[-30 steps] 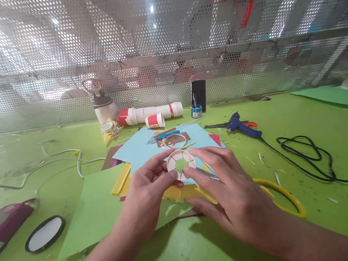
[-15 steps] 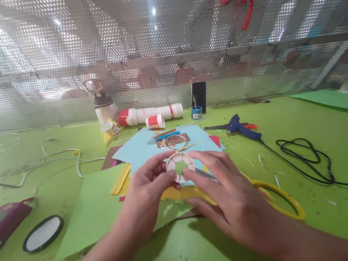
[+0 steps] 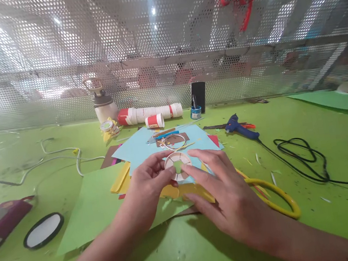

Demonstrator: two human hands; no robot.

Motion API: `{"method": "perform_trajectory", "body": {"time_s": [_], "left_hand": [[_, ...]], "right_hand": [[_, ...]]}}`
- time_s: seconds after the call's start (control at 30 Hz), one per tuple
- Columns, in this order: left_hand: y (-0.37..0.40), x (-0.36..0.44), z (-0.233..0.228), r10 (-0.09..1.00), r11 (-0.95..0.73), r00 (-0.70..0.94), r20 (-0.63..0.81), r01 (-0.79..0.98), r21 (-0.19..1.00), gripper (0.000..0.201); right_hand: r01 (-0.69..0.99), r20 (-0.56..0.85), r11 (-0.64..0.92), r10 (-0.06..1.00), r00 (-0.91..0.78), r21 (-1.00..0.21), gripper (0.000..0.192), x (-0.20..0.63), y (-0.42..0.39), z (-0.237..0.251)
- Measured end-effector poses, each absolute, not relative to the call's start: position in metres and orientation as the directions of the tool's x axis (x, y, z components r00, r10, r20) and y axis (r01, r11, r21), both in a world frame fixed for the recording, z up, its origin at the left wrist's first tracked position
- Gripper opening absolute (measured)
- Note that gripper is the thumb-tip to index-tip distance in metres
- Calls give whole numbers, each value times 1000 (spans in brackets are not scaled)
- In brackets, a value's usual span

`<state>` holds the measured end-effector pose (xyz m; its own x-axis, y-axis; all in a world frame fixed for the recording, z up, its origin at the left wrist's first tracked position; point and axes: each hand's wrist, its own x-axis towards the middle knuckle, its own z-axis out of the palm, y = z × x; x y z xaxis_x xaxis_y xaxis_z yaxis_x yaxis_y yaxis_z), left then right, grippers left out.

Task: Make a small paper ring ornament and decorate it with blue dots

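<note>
- Paper ring (image 3: 177, 162), white with spokes already fitted round a green centre, sits mid-worktop over coloured sheets.
- Left hand (image 3: 149, 185) pinches its edge; right hand (image 3: 224, 192) fingertips press it, possibly holding a tool.
- Gluing looks unfinished.

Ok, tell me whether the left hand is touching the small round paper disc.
Touching. The head view shows the left hand with thumb and fingertips pinching the left edge of the paper disc, no gap between them.

Craft workshop, glue gun (image 3: 240, 126), coloured paper (image 3: 138, 149)
</note>
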<state>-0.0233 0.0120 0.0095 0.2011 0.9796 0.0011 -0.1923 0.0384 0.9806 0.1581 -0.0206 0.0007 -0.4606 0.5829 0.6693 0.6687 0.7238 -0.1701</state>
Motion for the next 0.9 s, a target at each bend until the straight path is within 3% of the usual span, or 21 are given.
{"method": "perform_trajectory", "body": {"time_s": [0.17,0.33,0.5,0.6,0.73,0.8,0.9], "left_hand": [[15,-25,8,975,27,223,12,-170,985,34],[12,-25,11,971,41,237,-4,-152,988,38],[11,-25,10,968,31,251,6,-143,989,37],[11,-25,7,966,27,260,11,-142,989,37],[11,-22,8,975,-6,222,27,-94,996,38],[10,-19,10,981,-25,192,37,-62,998,38],[9,-15,9,985,-40,168,42,-13,999,37]], "right_hand": [[610,708,653,677,-202,-450,29,168,-11,8],[412,450,432,891,-56,-802,33,172,-4,8],[290,329,335,942,-68,-897,37,169,-4,3],[371,469,453,882,-52,-810,29,168,-5,4],[598,787,686,601,-142,-416,15,166,-8,8],[632,814,724,527,-246,-277,14,164,-10,8],[670,752,722,536,-384,-173,15,160,-12,7]]}}
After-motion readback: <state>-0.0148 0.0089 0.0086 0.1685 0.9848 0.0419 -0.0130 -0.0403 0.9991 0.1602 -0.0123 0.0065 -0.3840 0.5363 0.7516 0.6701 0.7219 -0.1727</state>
